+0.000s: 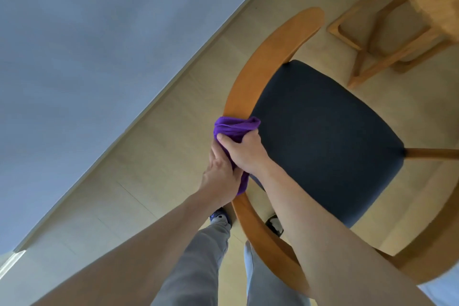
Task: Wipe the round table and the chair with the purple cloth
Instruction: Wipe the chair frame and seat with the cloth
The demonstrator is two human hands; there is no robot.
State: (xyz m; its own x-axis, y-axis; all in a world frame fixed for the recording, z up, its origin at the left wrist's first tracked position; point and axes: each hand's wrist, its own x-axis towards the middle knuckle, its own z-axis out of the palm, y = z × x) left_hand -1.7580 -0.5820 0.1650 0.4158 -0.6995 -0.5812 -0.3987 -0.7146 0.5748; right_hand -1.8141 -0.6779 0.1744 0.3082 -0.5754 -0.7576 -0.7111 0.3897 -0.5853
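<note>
Purple cloth (236, 128) is wrapped over the chair's curved wooden backrest rail (268, 57), at nine o'clock of the dark seat (323, 136). Right hand (242, 154) and left hand (219, 174) both clench it. Chair-wiping step; next, slide along the rail.

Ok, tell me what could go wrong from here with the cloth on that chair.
1. Both hands, the left hand and the right hand, bunch the purple cloth into a wad on the chair's curved wooden back rail, so little cloth meets the wood and spots may be missed.
2. Pressing down on the rail could shift the chair on the smooth floor.
3. The dark seat could get skipped.
</note>
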